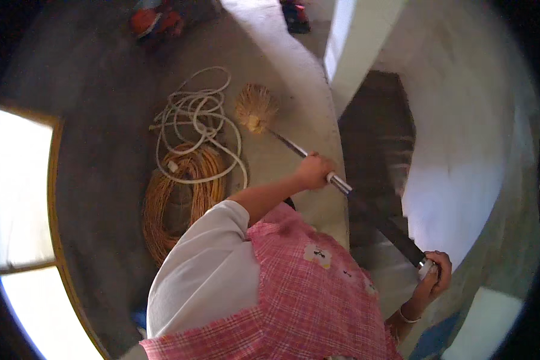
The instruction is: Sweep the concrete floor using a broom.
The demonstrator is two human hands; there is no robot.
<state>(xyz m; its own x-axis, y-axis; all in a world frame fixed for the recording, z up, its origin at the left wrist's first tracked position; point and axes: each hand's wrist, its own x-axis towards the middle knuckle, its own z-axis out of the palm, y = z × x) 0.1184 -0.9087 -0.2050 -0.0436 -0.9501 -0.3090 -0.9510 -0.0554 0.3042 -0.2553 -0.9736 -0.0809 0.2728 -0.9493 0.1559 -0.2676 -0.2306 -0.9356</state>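
A broom with a straw head (256, 105) and a long handle (387, 227) slants across the view, its head low over the floor at upper left. The handle is bright metal near the head and has a long black section towards its top end. My left hand (315, 170) is wrapped around the metal part, about midway along. At the white-capped top end, my right hand (436, 272) grips the handle, with a thin band on that wrist. Whether the straw touches the floor I cannot tell.
Left of the broom lie a loose white rope or hose (202, 126) and a coil of orange-brown cable or cord (162, 216). A dark stairwell (375, 130) opens beyond the floor edge on the right, near a pale post (364, 40). Red items (155, 22) lie at the far left.
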